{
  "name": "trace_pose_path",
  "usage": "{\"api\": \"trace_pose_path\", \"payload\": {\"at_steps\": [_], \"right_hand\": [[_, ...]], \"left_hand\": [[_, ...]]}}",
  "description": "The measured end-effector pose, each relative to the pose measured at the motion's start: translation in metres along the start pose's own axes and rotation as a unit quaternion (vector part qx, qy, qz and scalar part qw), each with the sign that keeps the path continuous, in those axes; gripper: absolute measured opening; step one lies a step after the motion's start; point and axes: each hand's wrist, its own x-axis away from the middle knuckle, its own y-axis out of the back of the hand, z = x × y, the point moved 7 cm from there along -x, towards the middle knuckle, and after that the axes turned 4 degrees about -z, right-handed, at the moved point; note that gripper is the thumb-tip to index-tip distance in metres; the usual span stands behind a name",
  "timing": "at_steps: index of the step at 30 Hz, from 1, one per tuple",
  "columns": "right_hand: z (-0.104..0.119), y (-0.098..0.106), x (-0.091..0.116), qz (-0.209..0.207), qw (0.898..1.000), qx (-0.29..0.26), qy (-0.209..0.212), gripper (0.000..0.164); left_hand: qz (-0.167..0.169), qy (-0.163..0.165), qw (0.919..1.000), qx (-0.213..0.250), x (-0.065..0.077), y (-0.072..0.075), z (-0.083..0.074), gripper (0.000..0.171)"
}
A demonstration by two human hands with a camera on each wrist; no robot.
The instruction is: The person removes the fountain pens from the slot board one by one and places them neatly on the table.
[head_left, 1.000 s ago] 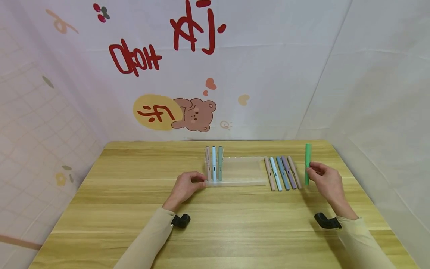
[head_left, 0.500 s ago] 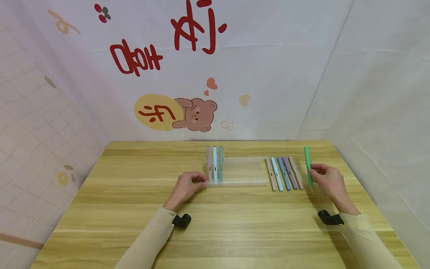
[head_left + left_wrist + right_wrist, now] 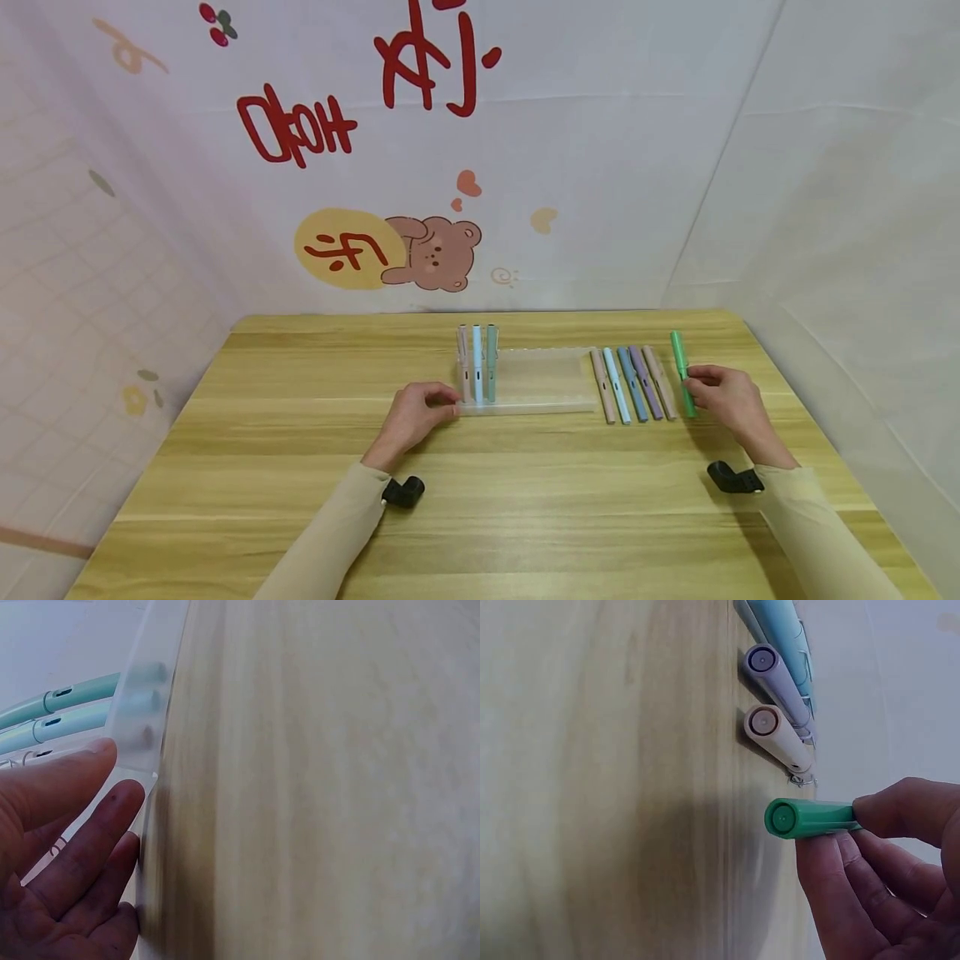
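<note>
In the head view my right hand (image 3: 725, 402) pinches a green fountain pen (image 3: 678, 354) between thumb and fingers at the right end of a row of pens. The green pen (image 3: 810, 818) points its end toward the right wrist camera, its shadow on the table below. My left hand (image 3: 420, 417) rests at the left front corner of a clear pen stand (image 3: 543, 408), fingers loosely extended. Its thumb (image 3: 90, 761) lies against the stand's edge. Standing in that stand are a pinkish pen (image 3: 464, 367), a light blue pen (image 3: 478, 367) and a teal pen (image 3: 492, 367).
Right of the stand several pens lie side by side: a pinkish-brown pen (image 3: 602, 385), a pale blue pen (image 3: 617, 385), a darker blue pen (image 3: 633, 385), a purple pen (image 3: 646, 383) and a beige pen (image 3: 660, 383). The wooden table (image 3: 525, 508) meets a printed backdrop (image 3: 600, 167) behind.
The green pen has gone from nearly upright to tilted, its top swinging left, and sits slightly lower beside the row. My left hand stays at the stand's corner.
</note>
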Motion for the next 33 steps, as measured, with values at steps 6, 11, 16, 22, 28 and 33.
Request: {"api": "trace_pose_path", "payload": {"at_steps": [6, 11, 16, 22, 28, 33], "right_hand": [[-0.001, -0.004, -0.002, 0.016, 1.000, -0.006, -0.002, 0.052], [0.000, -0.006, -0.003, 0.023, 1.000, 0.002, 0.000, 0.050], [-0.001, -0.007, -0.005, 0.024, 0.999, 0.026, 0.004, 0.047], [-0.001, -0.009, -0.005, 0.042, 0.999, 0.025, -0.006, 0.049], [-0.001, -0.011, -0.006, 0.058, 0.998, 0.017, -0.021, 0.050], [0.000, -0.012, -0.007, 0.061, 0.998, 0.019, -0.024, 0.048]], "left_hand": [[0.001, 0.001, 1.0000, -0.001, 0.001, 0.000, 0.000, 0.010], [0.002, -0.001, 1.0000, 0.000, 0.001, 0.000, 0.000, 0.010], [0.001, -0.006, 1.0000, 0.003, 0.000, 0.001, -0.001, 0.009], [0.002, -0.003, 1.0000, 0.003, 0.000, 0.001, 0.000, 0.010], [0.001, -0.007, 1.0000, 0.005, 0.000, 0.002, 0.000, 0.010], [0.004, -0.001, 1.0000, 0.006, 0.000, 0.001, 0.001, 0.010]]}}
